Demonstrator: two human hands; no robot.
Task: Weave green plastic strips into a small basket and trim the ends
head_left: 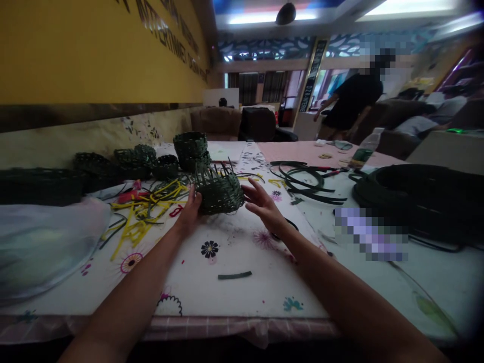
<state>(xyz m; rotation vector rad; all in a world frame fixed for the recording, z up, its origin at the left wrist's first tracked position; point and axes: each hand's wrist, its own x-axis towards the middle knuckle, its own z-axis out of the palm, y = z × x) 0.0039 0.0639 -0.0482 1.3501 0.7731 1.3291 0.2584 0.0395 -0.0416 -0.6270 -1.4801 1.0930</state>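
Note:
Between my hands is a small dark green woven basket (220, 195), with loose strip ends sticking up from its rim. It is tilted a little, and I cannot tell whether its base rests on the table. My left hand (190, 212) grips its left side, thumb in front and the other fingers mostly hidden. At the right side, my right hand (264, 206) has its fingers spread, the tips at or very near the weave. A short green strip (235, 276) lies on the flowered tablecloth (242, 302) nearer to me.
Yellow strips (141, 222) lie tangled at left beside a clear plastic bag (49, 247). Stacked woven baskets (190, 151) stand behind. To the right are loose green strips (302, 176), a bottle (366, 148) and a big dark coil (419, 201). A person (353, 101) stands beyond the table.

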